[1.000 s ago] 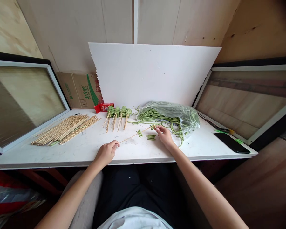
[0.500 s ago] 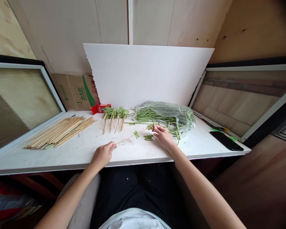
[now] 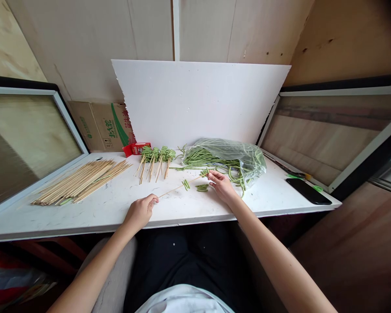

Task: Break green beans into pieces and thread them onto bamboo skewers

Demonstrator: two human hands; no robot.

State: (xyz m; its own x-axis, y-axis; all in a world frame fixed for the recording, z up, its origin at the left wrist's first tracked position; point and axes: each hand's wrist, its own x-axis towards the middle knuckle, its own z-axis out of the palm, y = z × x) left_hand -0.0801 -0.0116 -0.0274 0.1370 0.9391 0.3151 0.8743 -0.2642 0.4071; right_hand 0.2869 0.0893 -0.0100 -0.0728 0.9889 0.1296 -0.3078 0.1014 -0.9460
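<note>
My left hand [image 3: 142, 210] is closed on the lower end of a thin wooden skewer [image 3: 171, 190], which slants up to the right. At its far end my right hand [image 3: 220, 182] pinches the tip, where short green bean pieces sit against the fingers. Below the skewer, cut bean pieces [image 3: 186, 184] lie on the white table, and another small group [image 3: 202, 188] rests beside my right hand. Skewers threaded with bean pieces [image 3: 156, 154] stand in bunches behind. Long green beans [image 3: 211, 159] spill from a clear plastic bag [image 3: 252, 157].
A pile of bare skewers [image 3: 81, 182] covers the left of the white table [image 3: 117, 217]. A red box [image 3: 137, 148] is near a cardboard box [image 3: 101, 126]. On the right lie a black phone [image 3: 308, 191] and scissors [image 3: 288, 171].
Both hands stay nearly in place on the skewer. The right fingers have shifted slightly at its tip, and the whole view has moved a little.
</note>
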